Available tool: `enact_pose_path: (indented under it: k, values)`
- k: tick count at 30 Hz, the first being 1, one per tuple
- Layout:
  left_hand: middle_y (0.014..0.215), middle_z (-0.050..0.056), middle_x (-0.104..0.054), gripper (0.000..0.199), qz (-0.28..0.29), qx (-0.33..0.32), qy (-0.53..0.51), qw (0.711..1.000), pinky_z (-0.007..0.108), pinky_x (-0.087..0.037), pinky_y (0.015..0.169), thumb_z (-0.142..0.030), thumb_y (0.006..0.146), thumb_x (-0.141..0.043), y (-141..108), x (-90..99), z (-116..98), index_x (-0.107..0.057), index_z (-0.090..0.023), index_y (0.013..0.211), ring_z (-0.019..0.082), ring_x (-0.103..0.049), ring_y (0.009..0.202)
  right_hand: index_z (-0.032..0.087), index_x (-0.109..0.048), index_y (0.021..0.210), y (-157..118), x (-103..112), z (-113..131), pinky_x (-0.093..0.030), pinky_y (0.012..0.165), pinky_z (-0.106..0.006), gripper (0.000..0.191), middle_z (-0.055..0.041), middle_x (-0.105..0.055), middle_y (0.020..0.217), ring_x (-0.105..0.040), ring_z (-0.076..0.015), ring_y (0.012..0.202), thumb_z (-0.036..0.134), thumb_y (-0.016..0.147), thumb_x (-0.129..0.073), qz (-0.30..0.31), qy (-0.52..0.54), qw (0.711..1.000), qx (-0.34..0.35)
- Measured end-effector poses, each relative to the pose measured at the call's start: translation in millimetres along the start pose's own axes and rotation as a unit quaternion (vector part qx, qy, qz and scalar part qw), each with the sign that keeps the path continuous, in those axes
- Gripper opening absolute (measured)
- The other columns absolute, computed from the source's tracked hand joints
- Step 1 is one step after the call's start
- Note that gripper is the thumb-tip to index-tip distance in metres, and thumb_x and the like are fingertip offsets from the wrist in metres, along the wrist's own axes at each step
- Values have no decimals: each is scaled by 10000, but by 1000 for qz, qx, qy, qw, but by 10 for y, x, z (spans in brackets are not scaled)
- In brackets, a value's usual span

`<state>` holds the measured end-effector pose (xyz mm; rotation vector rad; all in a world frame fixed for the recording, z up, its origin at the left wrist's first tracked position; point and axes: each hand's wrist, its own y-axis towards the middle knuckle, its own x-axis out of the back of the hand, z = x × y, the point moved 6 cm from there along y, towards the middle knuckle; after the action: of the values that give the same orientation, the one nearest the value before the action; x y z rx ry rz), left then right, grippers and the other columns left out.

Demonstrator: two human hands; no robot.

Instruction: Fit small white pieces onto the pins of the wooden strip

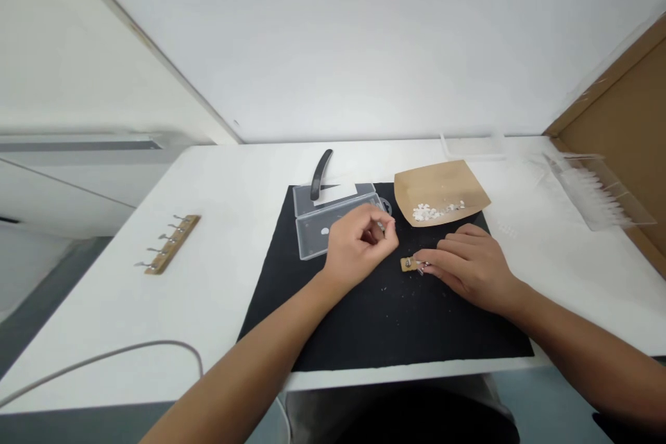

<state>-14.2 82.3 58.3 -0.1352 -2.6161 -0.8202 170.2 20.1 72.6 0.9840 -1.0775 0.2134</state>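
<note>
Above the black mat (354, 333), my left hand (360, 239) is closed in a pinch. Whatever lies between its fingertips is too small to make out. My right hand (468, 265) rests lower on the mat, its thumb and fingers closed on a narrow wooden strip with small metal clips (407, 264). Only the strip's left end shows; the rest is under the fingers. Behind my left hand lies an open clear plastic case (306, 239), partly covered by that hand. Beyond my right hand sits a brown paper tray (442, 180) holding small white pieces (425, 212).
A dark curved file (319, 177) and a white card (334, 193) lie across the case's lid. Farther left is another wooden strip with upright metal clips (171, 245). Clear plastic trays (587, 187) stand right, near a brown panel (624, 132). A grey cable (130, 347) crosses the front left.
</note>
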Motion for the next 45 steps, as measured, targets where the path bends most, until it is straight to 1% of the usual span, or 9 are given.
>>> enact_pose_path:
  k: [8, 10, 13, 18, 24, 27, 31, 37, 45]
  values:
    - [920, 38, -766, 113, 101, -112, 96, 984, 241, -518, 638, -162, 942, -665, 444, -278, -59, -768, -178, 900, 104, -633, 632, 202, -743, 1058, -18, -5, 8, -299, 679, -324, 153, 36, -671, 703, -551, -109, 629, 268, 1073, -606, -4, -4, 1000, 0]
    - [895, 40, -783, 121, 147, -102, 118, 977, 262, -526, 675, -184, 946, -691, 535, -415, 10, -784, -182, 869, 143, -685, 705, 205, -744, 1059, -16, -13, 6, -297, 678, -322, 168, 35, -677, 705, -560, -107, 634, 274, 1080, -593, 2, 4, 1000, -1]
    - [922, 49, -809, 82, 140, -62, 159, 975, 302, -546, 748, -169, 907, -733, 610, -482, 108, -806, -194, 880, 202, -732, 817, 217, -752, 1041, -2, -12, -6, -294, 674, -319, 206, 38, -683, 701, -567, -101, 634, 293, 1093, -568, 2, 9, 1000, -7]
    - [918, 43, -793, 208, 92, -51, 132, 986, 299, -554, 760, -133, 954, -626, 443, -301, 15, -809, -208, 1016, 178, -701, 783, 232, -774, 1024, 10, -13, -31, -282, 663, -317, 256, 43, -661, 672, -563, -100, 626, 327, 1104, -551, -4, 5, 1000, -19]
    - [1007, 90, -740, 176, 141, -83, 19, 986, 286, -562, 715, -224, 972, -652, 65, -40, -195, -726, -188, 1128, 185, -670, 879, 253, -797, 1079, -33, -38, -91, -289, 663, -314, 206, 37, -652, 681, -545, -112, 639, 350, 1073, -616, -27, -2, 999, -37]
    - [1011, 89, -722, 298, 164, -126, -19, 978, 319, -581, 748, -294, 913, -780, -68, -32, -221, -707, -199, 1186, 207, -671, 926, 248, -803, 1068, -54, -66, -123, -298, 668, -312, 189, 34, -656, 689, -534, -111, 638, 340, 1059, -638, -38, 2, 998, -42]
    - [1003, 82, -717, 468, 125, -177, -13, 976, 357, -589, 783, -383, 822, -894, -129, -72, -175, -713, -207, 1217, 206, -680, 883, 254, -804, 1036, -64, -111, -132, -314, 699, -311, 163, 44, -643, 669, -534, -107, 635, 334, 1046, -662, -31, 16, 999, -42]
    - [926, 55, -717, 335, 84, -223, -12, 971, 360, -570, 783, -284, 844, -871, -154, -80, -229, -704, -207, 1124, 191, -677, 839, 252, -794, 1052, -55, -108, -85, -320, 712, -318, 129, 45, -659, 677, -558, -109, 652, 320, 1032, -687, -16, 24, 999, -33]
    - [889, 50, -729, 233, 109, -215, -13, 971, 366, -582, 790, -223, 872, -828, -199, -73, -235, -708, -217, 1072, 191, -679, 833, 225, -772, 1046, -65, -135, -87, -331, 713, -314, 137, 45, -642, 669, -545, -116, 653, 316, 1043, -670, -4, 39, 999, -23]
